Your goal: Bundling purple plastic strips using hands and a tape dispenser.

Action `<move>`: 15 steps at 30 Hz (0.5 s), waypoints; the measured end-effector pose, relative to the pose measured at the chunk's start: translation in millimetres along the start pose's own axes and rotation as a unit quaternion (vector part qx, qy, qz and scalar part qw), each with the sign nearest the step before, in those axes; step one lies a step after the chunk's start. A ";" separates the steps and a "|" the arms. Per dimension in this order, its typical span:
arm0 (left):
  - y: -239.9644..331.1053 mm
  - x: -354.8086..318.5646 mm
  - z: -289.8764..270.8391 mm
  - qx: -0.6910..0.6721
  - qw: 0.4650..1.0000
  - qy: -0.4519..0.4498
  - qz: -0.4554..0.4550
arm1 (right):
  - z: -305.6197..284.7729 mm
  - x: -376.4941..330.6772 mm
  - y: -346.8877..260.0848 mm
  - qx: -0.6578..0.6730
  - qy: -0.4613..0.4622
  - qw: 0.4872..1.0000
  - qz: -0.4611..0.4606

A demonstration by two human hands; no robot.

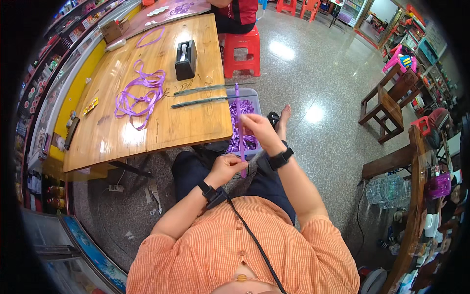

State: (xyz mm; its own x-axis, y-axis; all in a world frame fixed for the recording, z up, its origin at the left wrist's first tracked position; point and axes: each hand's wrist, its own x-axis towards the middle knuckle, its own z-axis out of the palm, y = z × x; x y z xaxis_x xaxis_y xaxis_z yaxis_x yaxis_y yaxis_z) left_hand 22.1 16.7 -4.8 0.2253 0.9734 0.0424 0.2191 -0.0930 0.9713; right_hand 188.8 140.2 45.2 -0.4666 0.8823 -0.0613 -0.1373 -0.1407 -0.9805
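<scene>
Both my hands are closed on a narrow purple ribbon (241, 143) stretched upright between them in front of my lap. My left hand (227, 168) pinches it near its lower end. Higher up, my right hand (261, 131) grips the same strip with bent fingers, and its upper end sticks out above. Beyond the ribbon sits a pale plastic bin (255, 96) full of curled purple pieces. Two thin, dark green wrapped rods (201, 101) lie on the table, pointing toward the bin. Left of them spreads a loose tangle of purple ribbon (142, 93).
A black tape dispenser (185, 61) stands on the wooden table (196, 130), whose corner comes close to my hands. Past it, a person in red (241, 13) sits on a red stool (242, 51). A wooden chair (387, 110) stands on the right.
</scene>
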 end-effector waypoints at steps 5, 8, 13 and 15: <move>36.3 -17.9 -4.4 0.029 0.998 -0.042 -0.038 | 24.7 20.5 -25.9 0.007 0.042 0.999 -0.029; 62.0 -36.5 -8.8 0.039 0.989 -0.130 0.066 | 23.2 11.6 -25.0 -0.013 0.051 0.999 0.001; 103.6 -50.1 -21.3 0.105 0.972 -0.141 0.157 | 24.8 -6.8 -38.1 -0.073 0.062 0.995 -0.017; 119.1 -53.6 -24.5 0.100 0.972 -0.139 0.163 | 27.5 -23.1 -51.7 -0.137 0.074 0.988 -0.016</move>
State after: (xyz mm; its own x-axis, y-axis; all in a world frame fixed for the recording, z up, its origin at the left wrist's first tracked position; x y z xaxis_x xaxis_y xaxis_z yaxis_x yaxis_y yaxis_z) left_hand 12.9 -41.5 114.4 0.5551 0.7936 0.2494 0.2663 -0.4535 0.8505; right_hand 182.6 114.8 102.4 -0.3300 0.9433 -0.0356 0.1010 -0.0022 -0.9949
